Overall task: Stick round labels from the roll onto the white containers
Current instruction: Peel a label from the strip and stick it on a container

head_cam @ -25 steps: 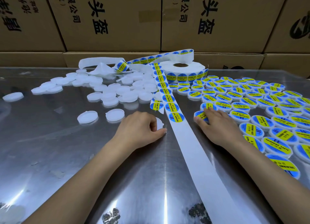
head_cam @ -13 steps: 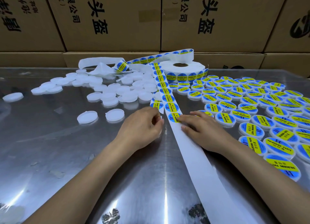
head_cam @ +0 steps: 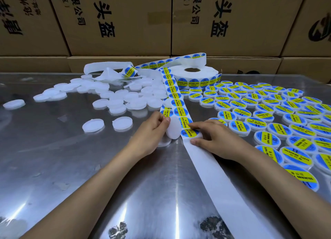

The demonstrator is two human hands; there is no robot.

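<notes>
1. At the table's [head_cam: 53,158] middle, the left hand [head_cam: 148,136] holds a blank white container [head_cam: 172,129] tilted on edge, fingers and thumb curled round it in a closed grip, just beside the label strip [head_cam: 176,102].
2. Right hand [head_cam: 215,138] lies on the strip, forefinger and thumb set either side of the nearest label [head_cam: 189,132]; whether they pinch it I cannot tell.
3. Bare backing paper [head_cam: 223,181] trails toward the viewer.
4. Roll [head_cam: 195,77] sits at the far edge, before the cardboard boxes [head_cam: 125,20].
5. Blank containers [head_cam: 114,99] lie scattered to the left.
6. Labelled containers [head_cam: 268,113] crowd the right side.
</notes>
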